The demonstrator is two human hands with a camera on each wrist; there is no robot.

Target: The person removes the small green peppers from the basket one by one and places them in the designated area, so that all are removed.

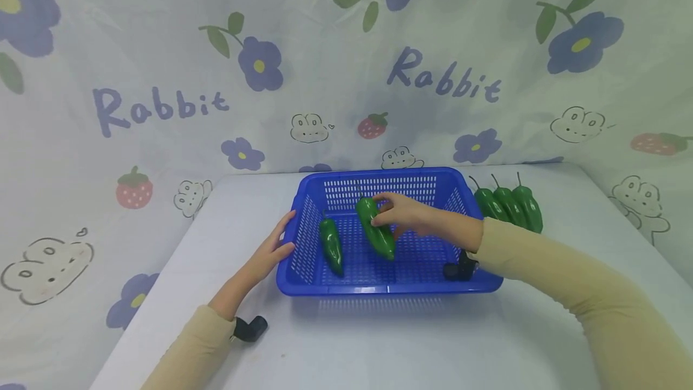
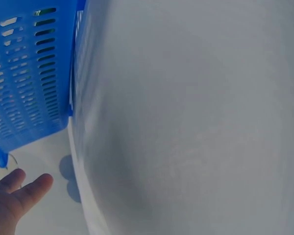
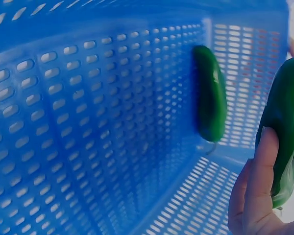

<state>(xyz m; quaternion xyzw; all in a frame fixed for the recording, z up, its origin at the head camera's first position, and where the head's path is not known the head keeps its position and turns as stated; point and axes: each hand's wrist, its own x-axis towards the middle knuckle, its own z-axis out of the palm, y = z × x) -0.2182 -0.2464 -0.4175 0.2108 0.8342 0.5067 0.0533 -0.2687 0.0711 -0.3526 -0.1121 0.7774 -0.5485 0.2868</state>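
My right hand (image 1: 403,212) grips a long green chili pepper (image 1: 375,230) above the blue plastic basket (image 1: 346,289). In the right wrist view, fingers (image 3: 264,166) press against the side of this held pepper (image 3: 286,117). Another green pepper (image 1: 331,245) lies inside the basket near its left wall; the right wrist view also shows this lying pepper (image 3: 211,93). At the basket's left rim, my left hand (image 1: 265,254) rests with its fingers extended. The left wrist view shows part of the left hand (image 2: 14,198) below the basket's slotted wall (image 2: 32,73).
Several green peppers (image 1: 509,204) lie side by side on the white-covered table (image 1: 335,348), just right of the basket. Behind the table hangs a patterned cloth (image 1: 325,89). A dark wrist camera (image 1: 251,328) sits at the left sleeve.
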